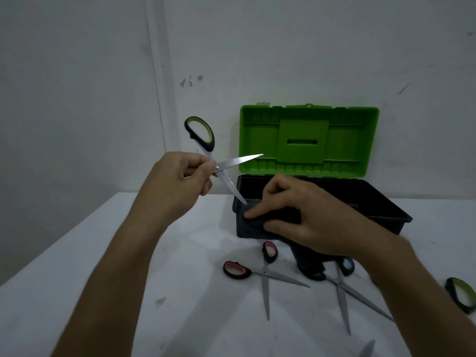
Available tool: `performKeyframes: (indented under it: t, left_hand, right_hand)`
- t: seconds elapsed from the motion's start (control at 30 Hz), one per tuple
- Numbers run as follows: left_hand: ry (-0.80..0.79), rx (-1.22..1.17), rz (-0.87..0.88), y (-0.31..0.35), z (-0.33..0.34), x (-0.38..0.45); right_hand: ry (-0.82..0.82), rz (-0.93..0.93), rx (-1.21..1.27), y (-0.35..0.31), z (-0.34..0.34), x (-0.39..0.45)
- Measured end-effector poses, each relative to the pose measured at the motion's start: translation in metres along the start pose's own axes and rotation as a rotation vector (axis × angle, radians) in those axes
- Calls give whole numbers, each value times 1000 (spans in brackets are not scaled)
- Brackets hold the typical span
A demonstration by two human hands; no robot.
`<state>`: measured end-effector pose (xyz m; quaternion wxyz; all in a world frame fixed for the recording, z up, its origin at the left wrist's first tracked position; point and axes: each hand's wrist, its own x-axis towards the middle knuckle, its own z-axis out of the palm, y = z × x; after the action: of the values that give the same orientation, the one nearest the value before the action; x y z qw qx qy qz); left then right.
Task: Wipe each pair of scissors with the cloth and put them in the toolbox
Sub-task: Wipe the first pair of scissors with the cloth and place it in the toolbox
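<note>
My left hand grips a pair of green-handled scissors near the pivot, blades spread, one handle loop up. The lower blade tip touches a dark cloth that my right hand holds in front of the toolbox. The toolbox has a black base and an upright green lid. On the white table lie red-handled scissors and blue-handled scissors, both spread open.
Another green scissor handle lies at the right edge. A blade tip shows at the bottom edge. A dark object sits below my right hand. The table's left edge runs diagonally, with a white wall behind.
</note>
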<state>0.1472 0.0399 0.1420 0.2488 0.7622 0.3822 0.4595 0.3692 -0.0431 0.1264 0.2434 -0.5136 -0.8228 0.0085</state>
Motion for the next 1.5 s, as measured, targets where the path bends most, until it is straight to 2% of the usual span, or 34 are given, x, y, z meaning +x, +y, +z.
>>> performKeyframes:
  t: [0.07, 0.17, 0.23, 0.4, 0.43, 0.57, 0.73, 0.93, 1.1, 1.27, 1.33, 1.5]
  left_hand:
    - [26, 40, 21, -1, -1, 0]
    - [20, 76, 27, -1, 3, 0]
    - [5, 76, 33, -1, 7, 0]
    - [10, 157, 39, -3, 6, 0]
    - [14, 176, 35, -3, 6, 0]
    - [-53, 186, 48, 5, 14, -3]
    - [-181, 75, 73, 9, 19, -4]
    - [-179, -50, 32, 4, 13, -3]
    - [-206, -47, 51, 6, 13, -4]
    - [-180, -42, 59, 5, 11, -3]
    - [-166, -58, 47, 5, 11, -4]
    - [-106, -74, 32, 8, 8, -4]
  right_hand:
    - [-55, 22, -53, 0, -7, -4]
    - [151, -15, -31, -3, -18, -7]
    - [232, -23, -53, -6, -20, -6]
    - [100, 37, 134, 2, -33, -16]
    - [126, 36, 139, 3, -35, -18]
    - [427, 9, -9, -2, -14, -4]
    - [522, 6, -74, 4, 15, 8]
    - [721, 172, -148, 24, 1, 1]
    - [620, 41, -83, 9, 5, 6]
    - [674, 156, -141, 14, 0, 3]
    - [665, 127, -123, 11, -7, 0]
    - [279, -46, 45, -3, -10, -2]
